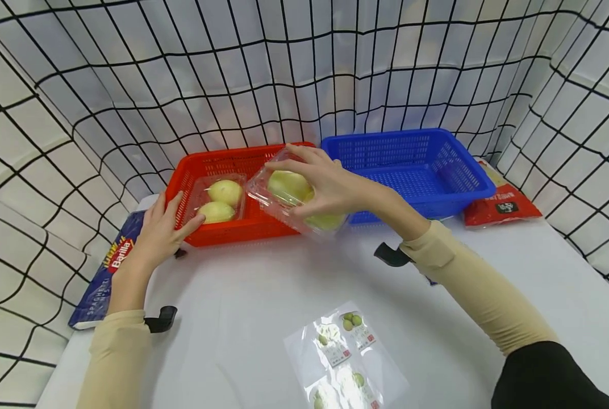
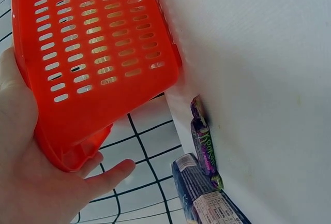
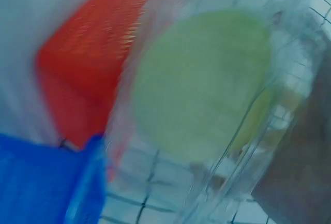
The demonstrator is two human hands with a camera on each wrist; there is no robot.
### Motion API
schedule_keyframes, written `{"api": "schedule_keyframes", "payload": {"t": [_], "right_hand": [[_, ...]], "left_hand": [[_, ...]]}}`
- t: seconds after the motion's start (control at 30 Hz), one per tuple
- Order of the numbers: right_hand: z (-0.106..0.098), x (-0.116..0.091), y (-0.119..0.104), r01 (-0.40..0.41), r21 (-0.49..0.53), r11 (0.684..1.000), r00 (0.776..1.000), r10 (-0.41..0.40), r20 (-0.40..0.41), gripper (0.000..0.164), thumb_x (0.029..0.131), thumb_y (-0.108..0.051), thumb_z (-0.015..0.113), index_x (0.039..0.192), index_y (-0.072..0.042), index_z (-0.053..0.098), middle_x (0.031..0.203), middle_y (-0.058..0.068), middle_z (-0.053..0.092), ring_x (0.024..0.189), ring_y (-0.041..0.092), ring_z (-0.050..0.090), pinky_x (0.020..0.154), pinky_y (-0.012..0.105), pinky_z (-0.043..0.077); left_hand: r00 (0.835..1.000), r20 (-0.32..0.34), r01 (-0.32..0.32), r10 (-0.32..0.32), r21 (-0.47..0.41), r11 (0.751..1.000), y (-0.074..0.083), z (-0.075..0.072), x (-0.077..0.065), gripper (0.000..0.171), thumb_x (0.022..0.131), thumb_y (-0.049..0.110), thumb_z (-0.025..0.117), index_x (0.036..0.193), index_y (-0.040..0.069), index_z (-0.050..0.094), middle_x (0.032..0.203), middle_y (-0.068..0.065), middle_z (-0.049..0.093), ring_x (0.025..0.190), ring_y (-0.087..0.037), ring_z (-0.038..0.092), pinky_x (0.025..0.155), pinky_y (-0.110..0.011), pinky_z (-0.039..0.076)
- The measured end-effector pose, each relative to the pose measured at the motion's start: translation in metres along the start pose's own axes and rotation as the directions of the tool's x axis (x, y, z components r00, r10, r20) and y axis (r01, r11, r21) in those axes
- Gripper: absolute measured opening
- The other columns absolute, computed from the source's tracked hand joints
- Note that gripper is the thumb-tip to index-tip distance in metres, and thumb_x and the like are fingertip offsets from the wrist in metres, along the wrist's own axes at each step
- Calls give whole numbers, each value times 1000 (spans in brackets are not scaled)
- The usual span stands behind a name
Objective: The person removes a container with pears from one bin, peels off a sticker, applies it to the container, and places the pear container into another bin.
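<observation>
My right hand grips a clear plastic box of pale yellow-green fruit from above, held tilted over the right part of the red basket. In the right wrist view one fruit fills the middle, blurred behind the clear plastic. A second clear box of similar fruit sits in the basket's left part. My left hand rests at the basket's left end, its fingers fairly straight against the rim. The left wrist view shows that hand around the red basket's corner.
A blue basket stands right of the red one, with a red packet beyond it. A blue spaghetti box and a dark candy wrapper lie at left. A sticker sheet lies in front. Black netting surrounds the table.
</observation>
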State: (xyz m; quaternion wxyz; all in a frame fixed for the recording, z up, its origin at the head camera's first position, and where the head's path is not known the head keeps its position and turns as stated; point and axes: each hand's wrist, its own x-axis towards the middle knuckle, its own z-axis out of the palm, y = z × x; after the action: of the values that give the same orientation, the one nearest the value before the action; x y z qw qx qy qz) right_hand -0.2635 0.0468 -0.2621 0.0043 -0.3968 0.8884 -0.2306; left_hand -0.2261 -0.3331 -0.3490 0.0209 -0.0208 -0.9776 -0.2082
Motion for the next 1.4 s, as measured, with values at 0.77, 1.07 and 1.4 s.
{"api": "schedule_keyframes", "payload": {"t": [0.77,1.07,1.4], "right_hand": [[30,-114,39,149,143,978,977,-168,131,88,78,-41,74,156,-47,35,174,-11,9,163,23,5,117,72,34],[46,-126,55,95,103,990,961,-118,252,86,77,-44,69,156,-48,35,175,-5,14,162,32,10,119,77,24],[51,-126,65,54,93,994,954,-79,290,82,80,-55,68,156,-45,38,175,-4,11,162,35,8,119,80,15]], "left_hand": [[1000,-14,-9,9,-6,1000,1,-3,-1,94,100,67,45,165,9,12,170,-29,-9,154,-58,1,109,-87,17],[1000,1,7,-7,0,1000,0,1,-3,94,100,67,45,165,9,12,170,-30,-8,154,-58,2,108,-87,19],[1000,5,-3,3,10,1000,0,-1,0,94,100,68,45,166,10,11,170,-29,-10,154,-58,0,107,-88,20]]}}
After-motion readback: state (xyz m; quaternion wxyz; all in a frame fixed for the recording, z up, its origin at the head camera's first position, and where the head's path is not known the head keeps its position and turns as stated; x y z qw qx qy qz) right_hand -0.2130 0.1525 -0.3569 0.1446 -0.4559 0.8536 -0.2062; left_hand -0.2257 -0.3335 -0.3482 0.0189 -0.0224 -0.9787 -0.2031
